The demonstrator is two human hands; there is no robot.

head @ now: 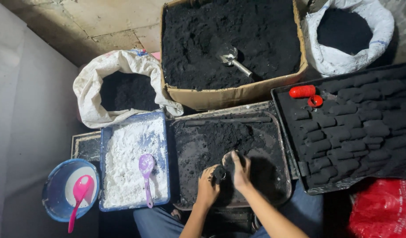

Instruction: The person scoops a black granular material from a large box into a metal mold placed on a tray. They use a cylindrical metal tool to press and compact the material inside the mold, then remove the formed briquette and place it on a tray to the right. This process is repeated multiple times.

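Head camera looks straight down on a person's two bare hands, brought close together over a dark metal tray of black powder. Between them sits a small lump of black paste: the left hand cups it from below with curled fingers, and the right hand presses against it from the other side, fingers bent over the top. Both hands are smeared black (how tightly they squeeze the lump cannot be told). The lump is held just above the near part of the tray, where the powder is thinner.

Left of the tray stands a blue tub filled with white powder, with a purple spoon lying in it. Further left is a blue bowl holding a pink spoon. Behind these, a white sack with its mouth rolled down shows black powder inside. A cardboard box behind the tray is heaped with more black powder, and a metal scoop is stuck in it. A second white sack stands at the far right.

To the right of the tray, a black flat tray carries rows of dark pressed blocks, with a red tube and a red cap lying at its far corner. A red bag lies near the right knee.
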